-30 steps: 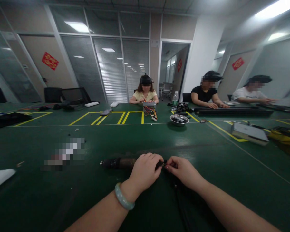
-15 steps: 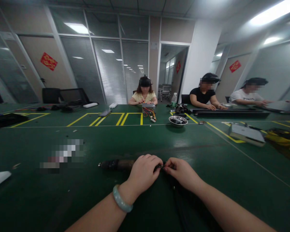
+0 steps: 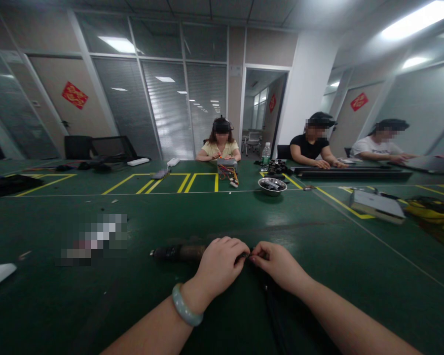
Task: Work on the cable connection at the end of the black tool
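Observation:
A dark, brownish, rod-shaped tool that looks like an electric screwdriver [image 3: 190, 252] lies on the green table, its metal tip pointing left. My left hand [image 3: 224, 259] is closed around its rear end, palm down, covering that part. Close beside it, my right hand [image 3: 276, 259] is closed in a pinch at the tool's tail. A tiny, partly metallic piece shows between both sets of fingertips, too small to name. A black cable [image 3: 272, 305] runs from below my right hand toward the table's near edge.
A metal bowl [image 3: 272, 185] of dark parts stands ahead. Beyond are a wired metal box [image 3: 227, 166], a plastic bottle [image 3: 266, 154] and a long black bar [image 3: 351, 173]. A silver box [image 3: 377, 204] lies right. Several people sit across the table [image 3: 163, 305].
Both hands stay in the same place on the tool, with hardly any visible movement. The black cable near my right hand has shifted very slightly.

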`<state>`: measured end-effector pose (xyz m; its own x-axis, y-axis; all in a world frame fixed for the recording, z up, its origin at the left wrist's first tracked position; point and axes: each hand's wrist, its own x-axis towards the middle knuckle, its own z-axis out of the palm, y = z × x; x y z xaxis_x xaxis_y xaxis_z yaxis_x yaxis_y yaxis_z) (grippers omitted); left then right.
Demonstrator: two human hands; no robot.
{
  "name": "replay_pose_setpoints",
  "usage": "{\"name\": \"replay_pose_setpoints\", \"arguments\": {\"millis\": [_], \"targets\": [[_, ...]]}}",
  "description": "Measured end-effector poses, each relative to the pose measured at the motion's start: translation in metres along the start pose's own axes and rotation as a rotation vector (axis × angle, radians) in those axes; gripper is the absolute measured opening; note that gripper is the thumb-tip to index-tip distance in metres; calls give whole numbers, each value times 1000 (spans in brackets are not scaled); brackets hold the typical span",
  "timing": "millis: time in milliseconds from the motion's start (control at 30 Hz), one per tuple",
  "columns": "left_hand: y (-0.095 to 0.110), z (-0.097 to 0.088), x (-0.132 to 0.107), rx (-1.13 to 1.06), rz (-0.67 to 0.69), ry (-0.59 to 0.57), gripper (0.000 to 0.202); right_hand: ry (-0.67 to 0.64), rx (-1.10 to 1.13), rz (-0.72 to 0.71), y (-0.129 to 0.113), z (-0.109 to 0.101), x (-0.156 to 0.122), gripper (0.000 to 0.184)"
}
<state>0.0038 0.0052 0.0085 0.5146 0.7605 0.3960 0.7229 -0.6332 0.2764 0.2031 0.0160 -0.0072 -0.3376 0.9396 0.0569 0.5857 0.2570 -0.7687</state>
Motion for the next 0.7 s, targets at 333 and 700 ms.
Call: {"name": "replay_pose_setpoints", "arguments": {"millis": [333,700], "targets": [[-2,-18,-1,-146,-122,151,23,-7,-42,17,-2,0,0,15],[-169,-83,-35,214,-963,507,54,-36,-36,51,-5,-4,-1,19]]}}
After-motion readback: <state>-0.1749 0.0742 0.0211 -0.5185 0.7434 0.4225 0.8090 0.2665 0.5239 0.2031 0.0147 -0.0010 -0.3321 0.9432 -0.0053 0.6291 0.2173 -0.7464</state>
